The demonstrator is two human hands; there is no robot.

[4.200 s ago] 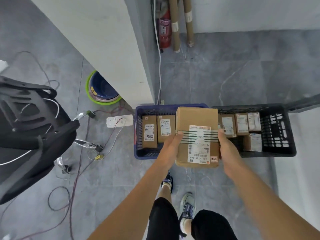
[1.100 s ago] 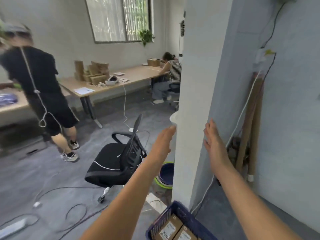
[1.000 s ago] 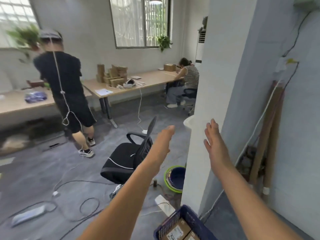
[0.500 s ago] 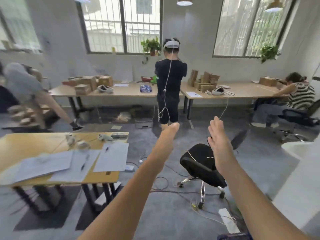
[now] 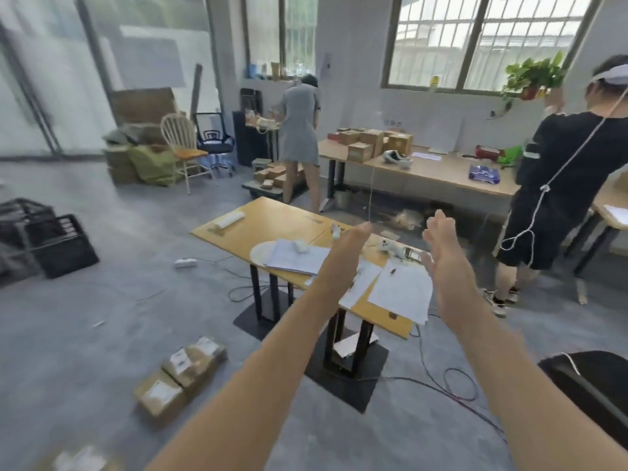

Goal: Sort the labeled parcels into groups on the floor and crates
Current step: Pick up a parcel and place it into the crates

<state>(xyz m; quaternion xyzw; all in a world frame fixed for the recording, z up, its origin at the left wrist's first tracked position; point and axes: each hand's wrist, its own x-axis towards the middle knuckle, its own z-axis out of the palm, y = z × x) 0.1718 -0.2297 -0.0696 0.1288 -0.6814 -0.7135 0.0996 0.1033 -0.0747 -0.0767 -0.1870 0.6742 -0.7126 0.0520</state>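
Both my hands are raised in front of me and hold nothing. My left hand has straight fingers, edge on to the camera. My right hand is also flat with fingers extended, palm facing left. Down on the grey floor at lower left lie labeled cardboard parcels in a short row, well below and left of my left hand. Another labeled parcel shows blurred at the bottom left edge. Black crates stand on the floor at far left.
A yellow table with papers stands right ahead behind my hands. Cables trail on the floor near its base. A person in black stands at right, another bends at a desk behind. A black chair sits at lower right.
My view has swung left, away from the pillar and the blue and black crates, past the room to the yellow table and floor parcels. The box I held earlier is gone; both hands stay raised and empty.
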